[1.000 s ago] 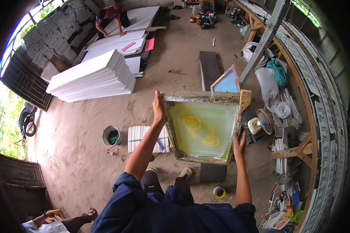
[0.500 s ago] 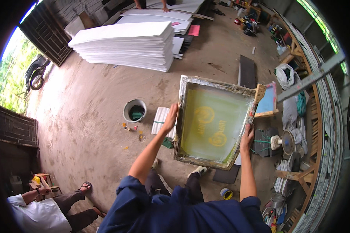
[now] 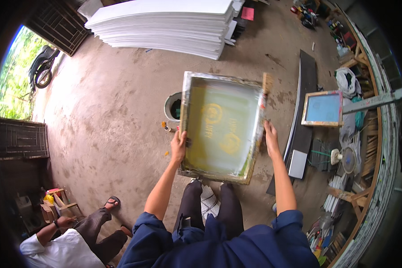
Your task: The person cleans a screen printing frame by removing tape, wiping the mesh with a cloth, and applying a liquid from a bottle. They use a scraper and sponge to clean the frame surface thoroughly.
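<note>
The screen-printing frame (image 3: 221, 127) has worn wooden rails, smeared and rough with dried ink, around a taut, semi-translucent mesh with a dull yellow-green sheen. The floor (image 3: 111, 116) looks like bare concrete, matt and stained. Far off, the stack of white sheets (image 3: 165, 22) seems smooth and matt, perhaps foam board or paper; too distant to tell. At right, a smaller frame (image 3: 322, 108) is pale wood with blue mesh.

Open concrete floor (image 3: 111, 116) is left free to the left, while passage is blocked ahead by the bucket (image 3: 173, 106) and stacked white sheets (image 3: 165, 22), and rightward by the dark board (image 3: 303, 111) and cluttered shelves (image 3: 366, 147).
</note>
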`<state>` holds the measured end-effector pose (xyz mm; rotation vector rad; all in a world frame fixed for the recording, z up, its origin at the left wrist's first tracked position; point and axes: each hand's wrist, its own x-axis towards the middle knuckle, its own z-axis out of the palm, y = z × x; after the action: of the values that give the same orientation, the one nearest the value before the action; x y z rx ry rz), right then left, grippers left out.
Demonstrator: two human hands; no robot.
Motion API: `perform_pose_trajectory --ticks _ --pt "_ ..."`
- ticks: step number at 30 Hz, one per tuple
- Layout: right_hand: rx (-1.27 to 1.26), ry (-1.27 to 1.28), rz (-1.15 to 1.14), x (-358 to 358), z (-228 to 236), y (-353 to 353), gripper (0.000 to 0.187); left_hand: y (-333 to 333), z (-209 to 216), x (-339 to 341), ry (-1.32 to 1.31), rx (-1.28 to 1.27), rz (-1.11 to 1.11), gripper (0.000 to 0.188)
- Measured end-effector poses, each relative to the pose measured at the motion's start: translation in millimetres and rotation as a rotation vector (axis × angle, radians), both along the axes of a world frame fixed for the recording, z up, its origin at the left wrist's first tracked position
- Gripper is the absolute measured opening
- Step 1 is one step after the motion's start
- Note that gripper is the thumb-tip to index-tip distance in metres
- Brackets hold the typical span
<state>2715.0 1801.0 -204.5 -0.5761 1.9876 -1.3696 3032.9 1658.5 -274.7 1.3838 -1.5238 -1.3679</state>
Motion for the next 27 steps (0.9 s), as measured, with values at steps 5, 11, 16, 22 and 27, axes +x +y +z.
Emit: perform_pose_trajectory --ticks 5,11,16,22,27 --pt "0.112 -0.160 0.038 -41.7 -8.0 42.8 0.052 -7.6 0.9 18.5 -0.188 -0.067 0.109 0.048" --pt "0.156 -0.262 -0.039 -74.0 -70.2 115.9 0.041 -2.9 -26.5 12.8 -0.475 -0.090 0.177 0.056" --pt "0.194 -0.329 -0.094 -69.8 -117.1 153.5 0.035 12.5 -56.4 -4.5 -0.549 -0.041 0.156 0.056" --pt "0.217 -0.360 -0.115 -62.0 -176.6 167.9 0.032 23.6 -98.0 -46.7 -0.637 0.018 0.089 0.055" --pt "0.202 -0.305 -0.090 -57.7 -221.6 158.8 0.033 16.2 -149.9 -67.1 -0.669 0.024 0.003 0.056"
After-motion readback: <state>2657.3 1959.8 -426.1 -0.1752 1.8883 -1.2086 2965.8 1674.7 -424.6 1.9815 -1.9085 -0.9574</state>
